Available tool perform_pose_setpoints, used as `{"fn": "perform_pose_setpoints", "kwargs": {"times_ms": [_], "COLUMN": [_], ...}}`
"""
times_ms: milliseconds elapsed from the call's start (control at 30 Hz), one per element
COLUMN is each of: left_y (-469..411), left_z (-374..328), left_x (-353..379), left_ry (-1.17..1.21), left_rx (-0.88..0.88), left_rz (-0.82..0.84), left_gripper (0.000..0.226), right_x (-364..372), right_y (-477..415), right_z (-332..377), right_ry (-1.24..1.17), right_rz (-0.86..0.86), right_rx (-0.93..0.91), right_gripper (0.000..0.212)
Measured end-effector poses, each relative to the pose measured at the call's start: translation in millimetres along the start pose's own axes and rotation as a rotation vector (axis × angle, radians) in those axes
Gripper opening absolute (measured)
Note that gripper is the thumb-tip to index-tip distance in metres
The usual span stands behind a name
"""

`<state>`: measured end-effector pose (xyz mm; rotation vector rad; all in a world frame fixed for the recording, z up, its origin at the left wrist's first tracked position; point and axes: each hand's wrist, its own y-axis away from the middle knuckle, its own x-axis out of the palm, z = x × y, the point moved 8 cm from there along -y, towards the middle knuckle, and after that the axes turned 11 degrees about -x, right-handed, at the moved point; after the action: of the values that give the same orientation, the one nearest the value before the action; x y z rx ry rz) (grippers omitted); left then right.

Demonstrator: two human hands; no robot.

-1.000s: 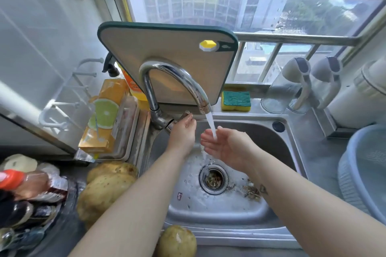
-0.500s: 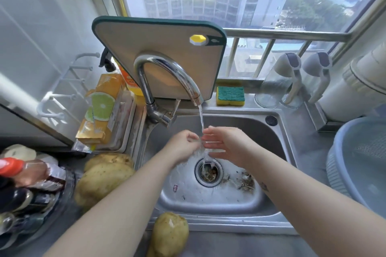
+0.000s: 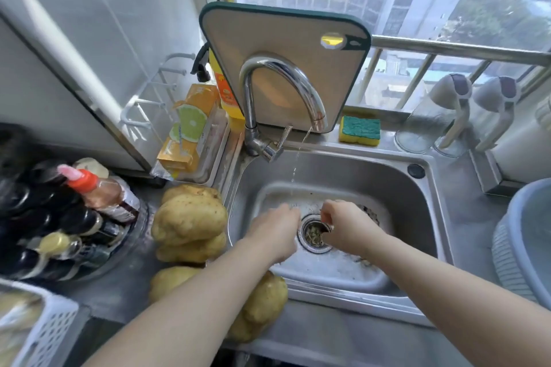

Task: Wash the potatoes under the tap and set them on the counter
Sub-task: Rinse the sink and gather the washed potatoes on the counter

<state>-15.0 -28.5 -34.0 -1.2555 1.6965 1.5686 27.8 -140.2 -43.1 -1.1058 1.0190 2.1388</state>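
Stainless steel table (image 3: 343,337) below a kitchen window: dark bottles (image 3: 44,217) crowd its far left edge. Beside them the potatoes (image 3: 190,214) sit heaped on the table against the left rim of the sink (image 3: 402,188), with more lying at the sink's front left corner under the person's left forearm. None is in the sink or in a hand, and the tap (image 3: 249,104) gives only a thin trickle. The washing therefore looks finished or close to it, though the skins alone do not prove every potato has been rinsed. The left hand (image 3: 274,232) reaches down into the sink, back up, fingers loose and pointing at the drain strainer (image 3: 314,235), its grip slack and holding nothing. Across the drain, the right hand (image 3: 348,226) hangs knuckles up, fingers curled toward the strainer's rim; whether that grip has closed on anything cannot be told. A green-and-yellow sponge (image 3: 360,129) lies on the back ledge, and a pale blue basin (image 3: 530,247) stands at the table's right edge.
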Motion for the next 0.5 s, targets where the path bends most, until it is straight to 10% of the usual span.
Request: {"fn": "perform_pose_setpoints", "kwargs": {"times_ms": [167,267,500], "left_y": [16,33,52], "left_z": [6,21,113], "left_x": [-17,-40,-63], "left_ry": [0.029,-0.062,-0.314], "left_rx": [0.04,0.085,-0.144], "left_rz": [0.011,-0.053,-0.152], "left_gripper": [0.045,0.067,0.075], "right_x": [3,17,41], "right_y": [1,9,29], "right_z": [18,33,108], "right_ry": [0.071,0.073,0.193], "right_rz": [0.122,0.324,0.391], "right_rx": [-0.067,-0.146,-0.65], "right_gripper": [0.02,0.081,0.085]}}
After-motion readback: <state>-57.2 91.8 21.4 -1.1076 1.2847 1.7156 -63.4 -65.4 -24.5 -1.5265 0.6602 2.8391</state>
